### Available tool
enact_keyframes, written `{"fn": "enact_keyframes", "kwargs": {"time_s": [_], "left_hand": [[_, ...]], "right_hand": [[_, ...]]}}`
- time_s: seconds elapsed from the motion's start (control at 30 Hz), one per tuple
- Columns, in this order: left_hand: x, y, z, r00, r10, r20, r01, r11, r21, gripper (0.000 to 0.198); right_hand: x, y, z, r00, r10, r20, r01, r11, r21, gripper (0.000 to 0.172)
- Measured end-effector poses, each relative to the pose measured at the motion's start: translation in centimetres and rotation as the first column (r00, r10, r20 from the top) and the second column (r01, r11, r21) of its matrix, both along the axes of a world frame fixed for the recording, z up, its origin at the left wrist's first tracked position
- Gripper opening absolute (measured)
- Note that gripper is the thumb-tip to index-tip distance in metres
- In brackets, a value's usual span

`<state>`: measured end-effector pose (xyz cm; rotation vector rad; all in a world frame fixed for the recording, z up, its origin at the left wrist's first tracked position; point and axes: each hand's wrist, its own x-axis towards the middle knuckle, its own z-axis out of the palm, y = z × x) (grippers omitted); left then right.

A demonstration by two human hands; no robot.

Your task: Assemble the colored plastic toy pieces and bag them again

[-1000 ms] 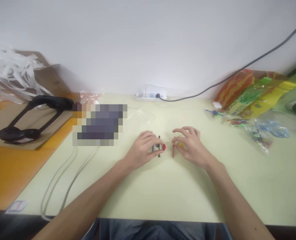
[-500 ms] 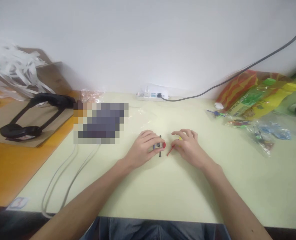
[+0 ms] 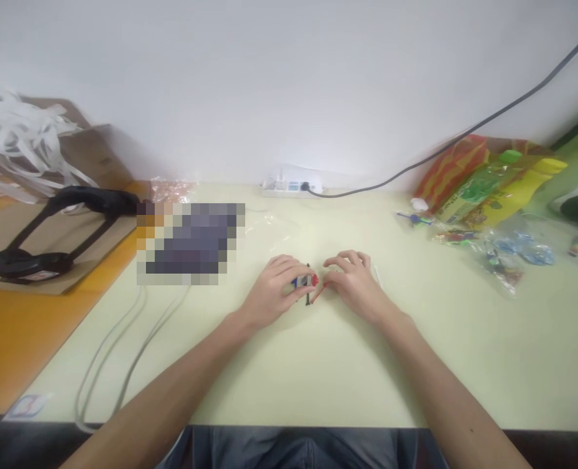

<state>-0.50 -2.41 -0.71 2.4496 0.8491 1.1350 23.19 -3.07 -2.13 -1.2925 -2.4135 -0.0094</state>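
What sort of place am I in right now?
Probably an indoor worktable against a wall: a power strip at its back edge, bagged small parts and a green-capped bottle to the right.

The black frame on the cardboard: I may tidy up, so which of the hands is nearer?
Left. The left hand is to the right of the black frame; the right hand is farther right.

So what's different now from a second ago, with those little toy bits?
The right hand moved left, closer to the left hand. Its red stick went from straight to slanted, near end swung left. The yellow bit beside it is out of sight. Neither hand visibly let go. The left hand still pinches its red-ended piece.
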Motion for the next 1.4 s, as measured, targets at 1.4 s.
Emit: {"fn": "enact_keyframes", "kwargs": {"time_s": [1.4], "left_hand": [[0.0, -1.1, 1.1, 0.943, -0.085, 0.321, 0.27, 0.762, -0.589, 0.017]], "right_hand": [[-0.9, -2.4, 4.2, 0.863, 0.096, -0.495, -0.186, 0.973, -0.134, 0.018]]}}
